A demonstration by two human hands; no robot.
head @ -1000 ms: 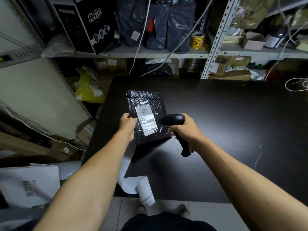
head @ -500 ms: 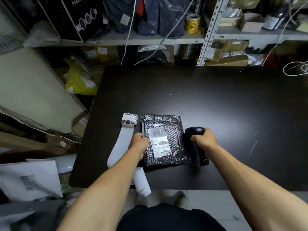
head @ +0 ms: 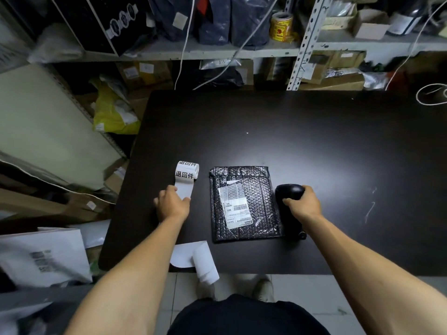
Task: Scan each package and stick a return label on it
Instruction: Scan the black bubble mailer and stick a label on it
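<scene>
Black bubble-wrap package [head: 244,204] lies flat on the dark tabletop [head: 314,141], near the near edge, roughly centre, w/ a white shipping label [head: 234,206] facing up, barcode visible. Just right of the pkg, touching or almost touching its right edge, a black handheld scanner [head: 289,209] lies on the tabletop, head toward the far side, handle toward the near edge. Right hand [head: 303,205] is on the scanner head, fingers curled round it, thumb on the near side of the head. Left of the pkg, apart from it, a roll of return labels [head: 186,174] w/ black printed characters sits on the tabletop; its white backing strip runs from the roll toward the near edge. Left hand [head: 172,205] is on that strip just below the roll, thumb and fingers look pinched on it, though the exact grip is partly hidden by the back of the hand. More white strip [head: 193,257] curls over the near edge of the tabletop. Beyond the far edge: metal shelves [head: 217,53] crammed w/ boxes and dark bags, plus a yellow tape roll [head: 280,26]. Far left on the floor, a yellow bag [head: 111,112]. White cable loop [head: 433,94] at far right of the tabletop.
</scene>
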